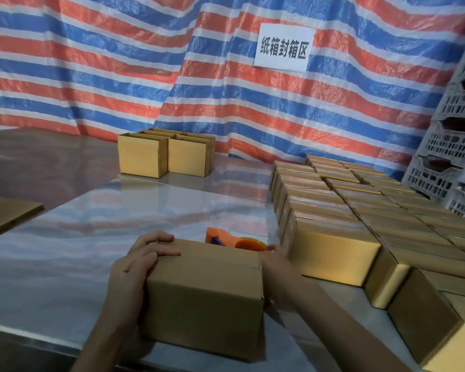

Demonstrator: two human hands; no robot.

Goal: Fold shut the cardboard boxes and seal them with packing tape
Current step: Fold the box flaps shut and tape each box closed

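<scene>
With your left hand (pixel 142 264) gripping one end and your right hand (pixel 277 269) pressed against the other, the folded box (pixel 207 288) is at the table's (pixel 91 237) near edge; next, likely reach for the tape dispenser (pixel 234 241) just behind it.

Both forearms reach forward. The left hand (pixel 141 267) clasps the cardboard box (pixel 207 291) at its left end, fingers (pixel 161 251) curled over the top. The right hand (pixel 277 275) presses flat against its right end.
</scene>
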